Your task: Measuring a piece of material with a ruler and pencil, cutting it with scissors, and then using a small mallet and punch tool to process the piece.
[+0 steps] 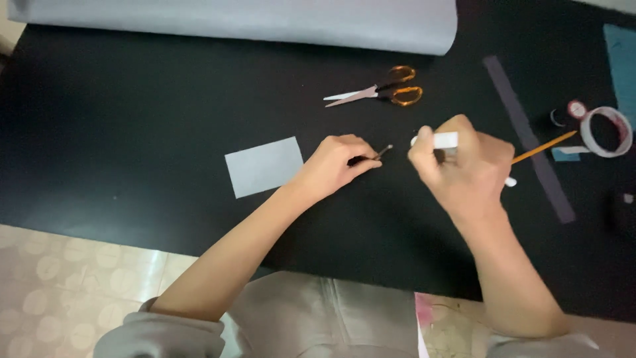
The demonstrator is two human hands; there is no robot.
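Observation:
My left hand (334,163) pinches a small dark pin-like tool (380,152) whose metal tip points up and right, resting on the black mat (132,119). My right hand (464,166) is closed around a white pen-shaped stick (442,140) and an orange pencil (544,147) that sticks out to the right. The two hands are a little apart, with the tool's tip between them. A small grey paper rectangle (264,166) lies just left of my left hand.
Orange-handled scissors (381,92) lie shut above the hands. A big grey paper roll (265,20) runs along the far edge. On the right are a dark ruler-like strip (527,136), a tape ring (606,131) and a teal sheet (623,66).

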